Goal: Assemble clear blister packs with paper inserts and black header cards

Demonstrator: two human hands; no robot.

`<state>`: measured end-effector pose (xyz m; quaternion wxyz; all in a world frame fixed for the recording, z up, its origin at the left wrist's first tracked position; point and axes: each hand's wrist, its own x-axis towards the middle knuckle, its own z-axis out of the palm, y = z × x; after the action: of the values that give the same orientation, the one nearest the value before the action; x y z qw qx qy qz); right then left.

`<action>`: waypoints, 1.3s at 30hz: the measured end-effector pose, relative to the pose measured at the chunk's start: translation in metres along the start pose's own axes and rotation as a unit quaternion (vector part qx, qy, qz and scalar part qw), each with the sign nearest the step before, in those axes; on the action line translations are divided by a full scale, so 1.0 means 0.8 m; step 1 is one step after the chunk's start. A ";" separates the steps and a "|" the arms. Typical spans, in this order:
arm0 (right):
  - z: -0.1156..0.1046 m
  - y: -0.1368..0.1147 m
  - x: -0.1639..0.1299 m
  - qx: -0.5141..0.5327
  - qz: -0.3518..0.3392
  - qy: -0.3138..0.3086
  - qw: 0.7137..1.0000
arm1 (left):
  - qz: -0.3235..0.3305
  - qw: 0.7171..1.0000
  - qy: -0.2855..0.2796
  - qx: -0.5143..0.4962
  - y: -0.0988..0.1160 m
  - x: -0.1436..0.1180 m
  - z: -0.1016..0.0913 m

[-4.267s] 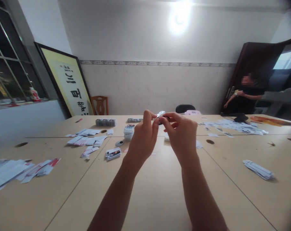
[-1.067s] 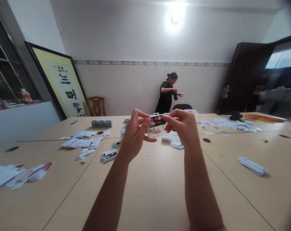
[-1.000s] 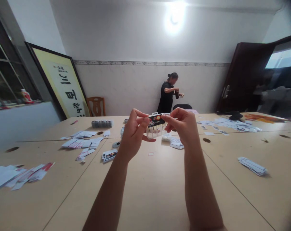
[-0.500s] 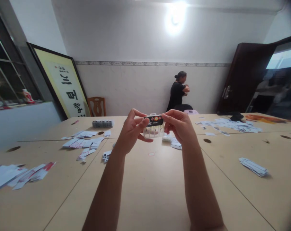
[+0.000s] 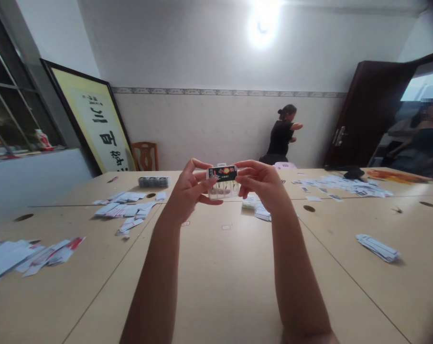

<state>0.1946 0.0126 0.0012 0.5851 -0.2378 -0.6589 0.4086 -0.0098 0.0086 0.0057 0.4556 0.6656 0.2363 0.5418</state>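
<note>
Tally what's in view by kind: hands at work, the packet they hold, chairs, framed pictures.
Hands: 2, left hand and right hand
Clear packet with black card: 1
Chairs: 2, wooden chair, black chair
Framed calligraphy: 1
Total: 6

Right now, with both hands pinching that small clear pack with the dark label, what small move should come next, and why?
Probably press the dark label card flat along the top of the clear pack. The left hand and right hand each pinch one end, holding it above the table, so the fingertips already sit at the label's ends.
</note>
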 end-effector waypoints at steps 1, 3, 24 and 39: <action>0.001 0.000 0.000 -0.004 0.003 0.002 1.000 | -0.001 1.000 -0.003 0.001 0.000 0.000 -0.002; 0.006 0.002 0.001 -0.012 0.005 0.015 1.000 | -0.003 1.000 -0.009 0.004 0.002 -0.001 -0.006; -0.002 0.021 0.015 -0.008 0.035 -0.050 0.998 | 0.011 0.991 0.132 -0.001 -0.001 0.009 -0.034; -0.057 -0.002 -0.001 -0.061 -0.031 0.121 0.990 | -0.219 0.886 0.350 0.212 -0.152 0.131 -0.161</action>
<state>0.2388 0.0228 0.0009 0.6573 -0.3000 -0.6143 0.3172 -0.0773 0.1960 -0.0463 0.2983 0.4449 0.6292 0.5632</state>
